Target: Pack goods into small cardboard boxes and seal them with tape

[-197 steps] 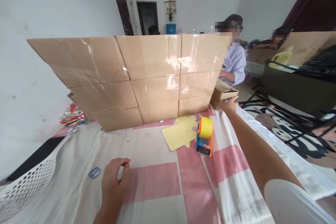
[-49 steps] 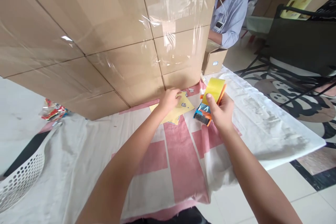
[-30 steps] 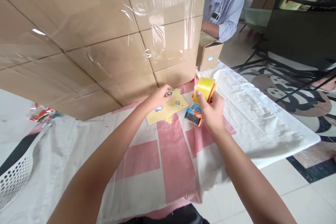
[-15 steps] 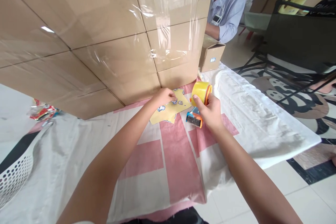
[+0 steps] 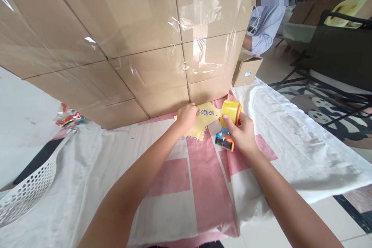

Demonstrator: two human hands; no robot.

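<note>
A yellow paper sheet point(image 5: 200, 124) with wavy edges and small printed pictures lies on the cloth against the foot of the stacked cartons. My left hand point(image 5: 188, 117) rests over its left part with the fingers curled together; whatever they hold is hidden. In my right hand point(image 5: 243, 128) is a tape dispenser point(image 5: 224, 140), blue and orange, loaded with a wide yellow roll of tape point(image 5: 229, 112). The thumb presses the side of the roll. The dispenser is held just right of the sheet, its dark cutter end pointing down towards me.
A tall stack of cartons point(image 5: 157, 73) wrapped in clear film stands ahead. A small open box point(image 5: 248, 71) stands at the back right, with a person point(image 5: 266, 31) behind it. A white perforated basket point(image 5: 35, 186) and red wrappers point(image 5: 68, 116) are left. A dark chair point(image 5: 345, 50) stands right.
The view has turned left, so everything sits further right. My left hand's fingers have curled in and cover more of the sheet's left side. My right hand still holds the tape dispenser.
</note>
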